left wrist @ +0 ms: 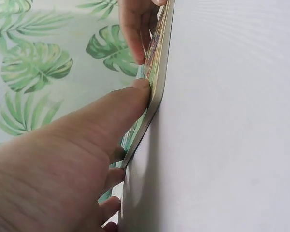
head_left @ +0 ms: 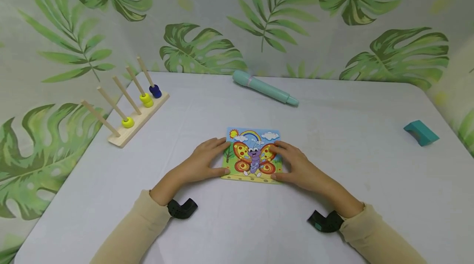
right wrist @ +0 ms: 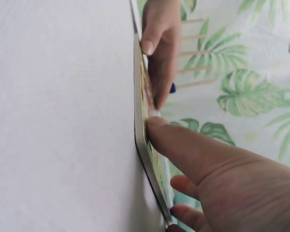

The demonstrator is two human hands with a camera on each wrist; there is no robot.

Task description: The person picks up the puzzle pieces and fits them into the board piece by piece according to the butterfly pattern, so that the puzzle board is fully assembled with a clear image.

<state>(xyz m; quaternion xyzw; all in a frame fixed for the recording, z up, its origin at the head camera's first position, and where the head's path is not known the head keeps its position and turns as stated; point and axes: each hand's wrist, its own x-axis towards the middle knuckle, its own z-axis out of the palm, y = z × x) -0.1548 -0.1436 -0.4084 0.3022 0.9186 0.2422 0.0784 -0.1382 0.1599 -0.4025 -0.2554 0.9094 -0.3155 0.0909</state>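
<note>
A square butterfly picture puzzle lies near the middle of the white table, its thin edge turned to me in both wrist views. My left hand grips its left side, thumb on the lower left corner and fingers along the side. From the other side, my right hand holds the right edge, with the thumb near the lower right corner and fingertips over the upper right of the picture. In the left wrist view the left thumb presses on the board's face. Whether the board is slightly raised, I cannot tell.
A wooden peg stand with yellow and dark blue beads stands at the left. Toward the back edge lies a mint-green pen-shaped tube. A teal arch block sits at the far right. Leaf-patterned cloth hangs behind the table.
</note>
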